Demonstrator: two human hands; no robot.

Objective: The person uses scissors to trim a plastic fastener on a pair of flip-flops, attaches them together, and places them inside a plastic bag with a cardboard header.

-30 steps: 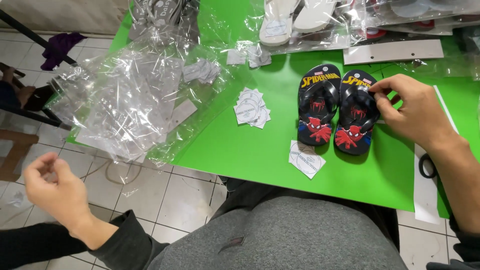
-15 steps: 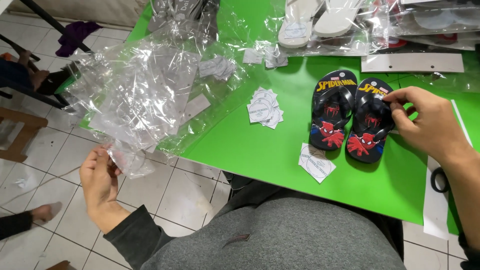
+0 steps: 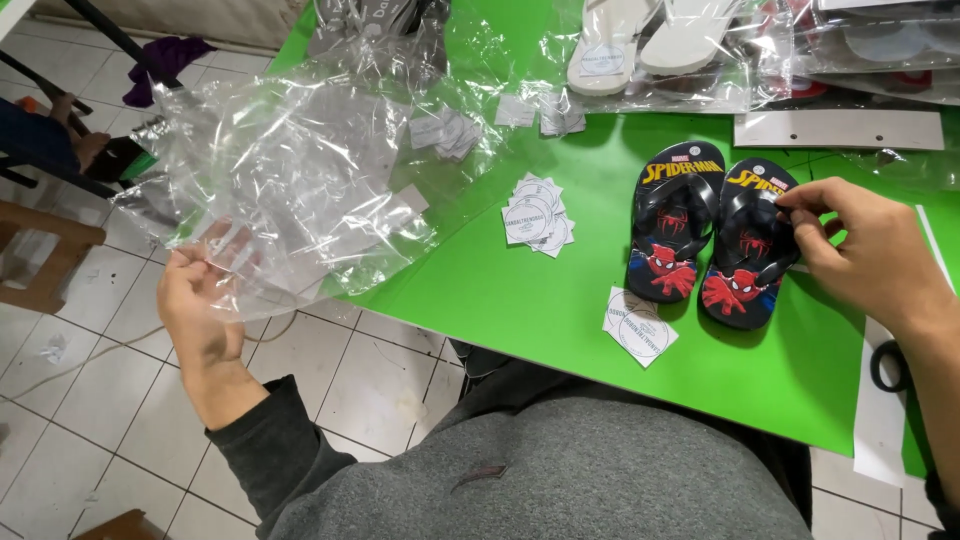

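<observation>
The right hand [image 3: 860,255], at the right of the frame, is closed in a pinch: thumb and forefinger nip the upper edge of the right-hand sandal of a pair of small flip-flops [image 3: 708,235] lying side by side on the green bench [image 3: 520,300], toes toward the top of the frame. The flip-flops are dark blue to black, with black straps, yellow lettering across the top of each footbed and a red masked cartoon figure printed low on each sole; a small round sticker sits near the top of the right one, just beside the pinching fingertips. The left hand [image 3: 200,290], at the lower left and out past the bench edge above the tiled floor [image 3: 90,420], has its fingers spread and curled against the lower edge of a heap of clear plastic bags [image 3: 290,180]; it touches the film, and a firm grip cannot be made out. The crinkled, glossy bags spill from the upper left of the bench over its corner. Just below the flip-flops lies a white paper tag [image 3: 640,327] with a round print, and left of them a small stack of similar tags [image 3: 535,213]. Along the top of the frame, a pair of white sandals [image 3: 650,40] rests in clear wrapping.
</observation>
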